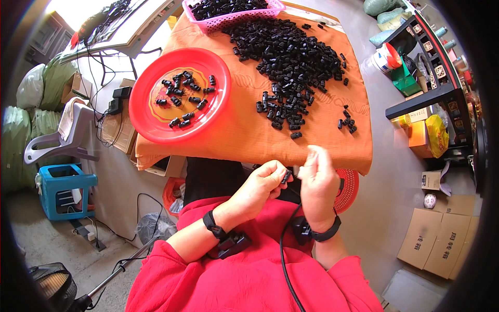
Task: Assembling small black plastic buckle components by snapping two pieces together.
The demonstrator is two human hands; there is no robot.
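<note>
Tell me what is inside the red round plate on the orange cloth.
The red plate holds a loose scatter of small black plastic clips, about twenty, lying over a yellowish centre pattern. The clips cover parts of that pattern, so its full design cannot be seen.

The person wears a loose red top with sleeves pushed up to the elbows. Each wrist carries a black band [210, 222] with a small black boxy device [233, 244] clipped beside it; the other band [328, 232] sits on the right wrist. A thin black cable [283, 260] runs down over the red cloth.
</note>
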